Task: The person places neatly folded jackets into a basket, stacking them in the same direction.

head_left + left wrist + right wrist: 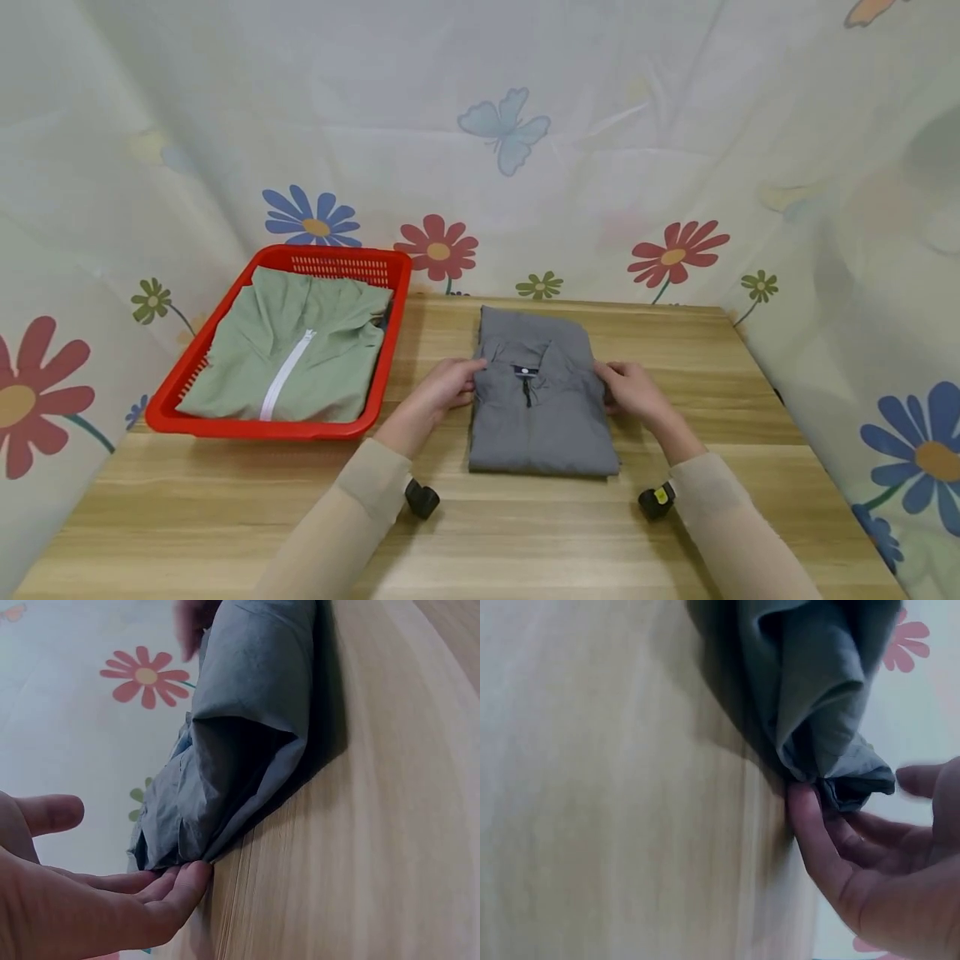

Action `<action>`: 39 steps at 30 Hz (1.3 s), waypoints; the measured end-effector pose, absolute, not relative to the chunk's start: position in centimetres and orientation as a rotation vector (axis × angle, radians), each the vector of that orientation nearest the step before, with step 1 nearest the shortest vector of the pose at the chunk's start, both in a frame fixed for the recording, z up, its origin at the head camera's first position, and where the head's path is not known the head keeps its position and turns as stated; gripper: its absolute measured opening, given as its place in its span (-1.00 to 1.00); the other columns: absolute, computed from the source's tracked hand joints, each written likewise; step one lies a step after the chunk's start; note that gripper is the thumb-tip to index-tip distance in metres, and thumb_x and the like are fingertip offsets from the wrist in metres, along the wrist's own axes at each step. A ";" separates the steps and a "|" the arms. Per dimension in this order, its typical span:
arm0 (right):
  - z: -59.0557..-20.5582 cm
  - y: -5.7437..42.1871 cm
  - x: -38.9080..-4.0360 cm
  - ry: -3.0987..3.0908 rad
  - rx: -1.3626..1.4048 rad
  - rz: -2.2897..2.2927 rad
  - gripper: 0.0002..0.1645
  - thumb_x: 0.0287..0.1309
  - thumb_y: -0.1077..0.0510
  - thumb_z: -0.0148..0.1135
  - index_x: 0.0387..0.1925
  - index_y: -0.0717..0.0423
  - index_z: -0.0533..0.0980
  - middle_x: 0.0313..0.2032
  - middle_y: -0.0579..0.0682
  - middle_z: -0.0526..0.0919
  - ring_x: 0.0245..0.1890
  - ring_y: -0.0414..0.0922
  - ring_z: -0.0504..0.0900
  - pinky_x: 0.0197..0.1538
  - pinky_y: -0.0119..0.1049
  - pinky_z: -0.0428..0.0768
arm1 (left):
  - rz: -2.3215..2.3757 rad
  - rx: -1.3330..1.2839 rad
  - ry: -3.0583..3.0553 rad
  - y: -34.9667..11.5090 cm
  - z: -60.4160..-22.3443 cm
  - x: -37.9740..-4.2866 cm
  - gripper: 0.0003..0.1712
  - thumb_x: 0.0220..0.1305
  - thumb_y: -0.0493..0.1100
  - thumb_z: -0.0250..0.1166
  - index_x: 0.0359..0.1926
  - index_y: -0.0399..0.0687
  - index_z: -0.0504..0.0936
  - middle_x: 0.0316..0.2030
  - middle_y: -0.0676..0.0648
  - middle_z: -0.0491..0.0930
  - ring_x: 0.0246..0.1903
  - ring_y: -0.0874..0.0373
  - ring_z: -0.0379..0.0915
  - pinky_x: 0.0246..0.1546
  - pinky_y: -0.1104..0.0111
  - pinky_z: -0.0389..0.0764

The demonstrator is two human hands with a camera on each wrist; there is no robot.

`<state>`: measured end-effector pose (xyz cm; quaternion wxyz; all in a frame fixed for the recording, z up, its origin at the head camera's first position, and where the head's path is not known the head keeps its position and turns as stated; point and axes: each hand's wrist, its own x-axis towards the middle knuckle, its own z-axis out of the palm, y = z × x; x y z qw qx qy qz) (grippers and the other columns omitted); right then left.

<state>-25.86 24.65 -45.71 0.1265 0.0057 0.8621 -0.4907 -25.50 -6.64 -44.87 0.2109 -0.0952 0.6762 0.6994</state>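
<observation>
A folded grey jacket (540, 417) lies on the wooden table, its collar, dark label and short black zipper facing up. At its left edge is my left hand (450, 382); in the left wrist view the fingertips (196, 874) touch the lower edge of the cloth while the thumb stands away from it. My right hand (632, 388) is at the opposite edge. The right wrist view shows its fingers (806, 814) slightly bent against the layered grey fabric (821, 697), with the thumb apart from the cloth.
On the left of the table (525, 533) stands a red plastic basket (277, 429). Inside it lies a folded light green jacket (322, 350) with a white zipper. A white curtain (600, 167) printed with flowers and butterflies surrounds the table's back and sides.
</observation>
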 end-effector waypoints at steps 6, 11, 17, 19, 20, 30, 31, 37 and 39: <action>-45.5 25.0 -25.5 2.412 -0.122 -1.427 -0.26 0.50 0.12 0.07 0.49 0.47 0.12 0.29 0.46 0.38 0.13 0.22 0.54 -0.04 -0.05 0.69 | 1.963 -0.256 1.827 -6.4 -44.8 -25.7 -0.30 0.54 -0.10 0.12 0.52 -0.36 0.18 0.23 -0.31 0.38 0.05 -0.04 0.36 0.24 0.01 0.45; -45.5 25.1 -25.4 2.366 -0.157 -1.449 -0.21 0.41 0.26 0.08 0.52 0.46 0.04 0.35 0.50 0.30 0.21 0.20 0.48 0.00 -0.07 0.65 | 1.992 -0.239 1.787 -6.4 -44.8 -25.7 -0.33 0.56 -0.17 0.05 0.54 -0.35 0.12 0.32 -0.41 0.34 0.14 -0.11 0.38 0.28 -0.04 0.42; -45.1 25.1 -25.3 2.309 -0.148 -1.527 -0.20 0.41 0.30 0.02 0.54 0.45 -0.02 0.43 0.49 0.18 0.34 0.23 0.33 0.15 -0.04 0.52 | 1.987 -0.201 1.815 -6.5 -44.6 -25.8 -0.32 0.55 -0.24 0.05 0.54 -0.39 0.08 0.37 -0.44 0.30 0.27 -0.23 0.30 0.33 -0.07 0.36; -45.0 25.1 -25.3 2.274 -0.135 -1.565 -0.20 0.42 0.31 0.00 0.54 0.46 -0.04 0.45 0.50 0.13 0.38 0.25 0.27 0.25 0.02 0.46 | 1.973 -0.192 1.829 -6.6 -44.6 -25.8 -0.32 0.54 -0.24 0.06 0.54 -0.39 0.09 0.38 -0.43 0.29 0.30 -0.25 0.30 0.32 -0.08 0.36; -45.0 25.1 -25.3 2.254 -0.125 -1.586 -0.20 0.42 0.31 0.00 0.55 0.46 -0.05 0.45 0.50 0.13 0.38 0.26 0.26 0.26 0.04 0.44 | 1.967 -0.190 1.835 -6.6 -44.7 -25.9 -0.31 0.54 -0.23 0.07 0.54 -0.37 0.09 0.38 -0.41 0.30 0.30 -0.25 0.31 0.31 -0.08 0.38; -46.1 25.5 -25.4 2.103 -0.014 -1.752 -0.21 0.49 0.25 0.01 0.57 0.35 -0.05 0.35 0.38 0.27 0.02 -0.09 0.54 -0.05 -0.27 0.61 | 2.026 -0.249 1.824 -6.6 -45.6 -26.4 -0.34 0.51 -0.24 0.16 0.52 -0.25 0.16 0.24 -0.31 0.47 0.03 -0.07 0.52 0.05 0.04 0.57; -46.2 25.5 -25.5 2.081 0.002 -1.778 -0.20 0.49 0.25 0.03 0.58 0.33 -0.06 0.32 0.35 0.31 -0.02 -0.13 0.56 -0.07 -0.28 0.62 | 2.030 -0.260 1.826 -6.6 -45.7 -26.5 -0.34 0.51 -0.25 0.17 0.52 -0.24 0.17 0.23 -0.30 0.47 0.01 -0.05 0.53 0.03 0.06 0.58; -46.4 25.8 -25.8 1.942 0.031 -1.908 -0.18 0.49 0.26 0.06 0.58 0.30 -0.09 0.03 0.08 0.56 -0.16 -0.20 0.65 -0.14 -0.27 0.66 | 2.027 -0.296 1.823 -6.7 -46.4 -27.1 -0.33 0.49 -0.27 0.21 0.51 -0.22 0.20 0.18 -0.29 0.52 -0.06 -0.01 0.57 -0.07 0.12 0.62; -46.4 25.9 -25.8 1.899 0.043 -1.946 -0.18 0.49 0.27 0.06 0.57 0.29 -0.09 -0.06 0.00 0.61 -0.20 -0.21 0.66 -0.17 -0.27 0.66 | 2.012 -0.298 1.823 -6.8 -46.6 -27.2 -0.31 0.48 -0.27 0.22 0.53 -0.23 0.19 0.18 -0.31 0.53 -0.02 -0.03 0.58 -0.03 0.11 0.63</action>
